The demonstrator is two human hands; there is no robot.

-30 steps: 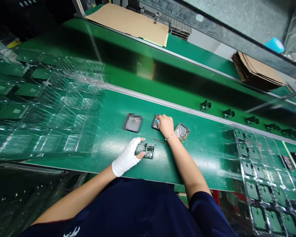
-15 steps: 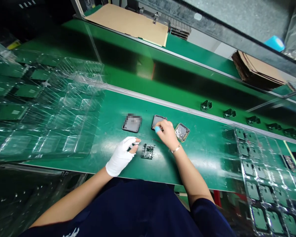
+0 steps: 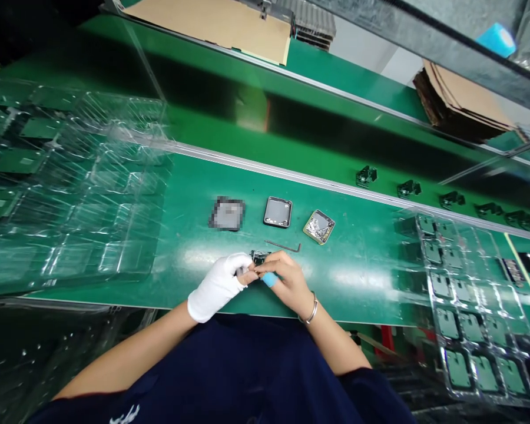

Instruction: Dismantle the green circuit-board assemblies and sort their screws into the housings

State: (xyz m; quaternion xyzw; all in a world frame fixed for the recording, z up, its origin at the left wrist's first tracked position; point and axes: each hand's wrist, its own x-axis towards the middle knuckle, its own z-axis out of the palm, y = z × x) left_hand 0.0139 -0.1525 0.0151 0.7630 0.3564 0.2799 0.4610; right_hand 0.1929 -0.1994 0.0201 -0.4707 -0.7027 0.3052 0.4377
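Observation:
My left hand (image 3: 223, 281), in a white glove with bare fingertips, meets my right hand (image 3: 287, 280) near the bench's front edge. Both have their fingers pinched together at something too small to make out. Just beyond the fingertips shows a green circuit board (image 3: 259, 257), partly hidden by them. Blue tape wraps a finger of my right hand. Behind the hands lies a thin L-shaped rod (image 3: 283, 245). Farther back are a dark square case (image 3: 228, 214), partly pixelated, a second case (image 3: 278, 212) with small metal parts inside, and a tilted case (image 3: 318, 227) full of small metal parts.
Clear plastic trays (image 3: 128, 241) stand at the left, some holding green boards. Another clear tray (image 3: 461, 294) with green boards is at the right. Small dark assemblies (image 3: 366, 176) line the strip behind the metal rail (image 3: 247, 167). Cardboard (image 3: 463, 100) is stacked at the back right.
My right hand has come back from the middle case to my left hand, uncovering that case and the rod. Both hands now cover part of the circuit board. The view has shifted slightly.

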